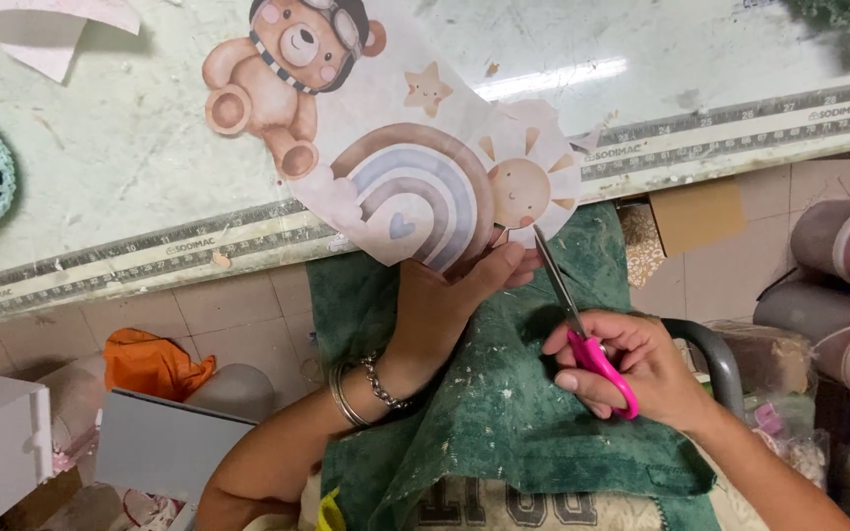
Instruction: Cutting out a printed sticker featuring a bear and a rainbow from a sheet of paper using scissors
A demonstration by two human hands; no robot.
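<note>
Left hand [440,305] reaches far, palm up under the printed paper sheet [395,167], grip pinching its near edge at the bench [100,177] rim. Right hand [632,364], fingers curled through pink-handled scissors [577,329], blades nearly closed, tips pointing far, touching the sheet's near-right edge.

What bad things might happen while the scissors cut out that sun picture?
The scissors in the right hand point toward the left hand fingertips under the printed sheet, so a finger might get nicked. The blades sit right by the sun, so a slip might snip off a ray.
</note>
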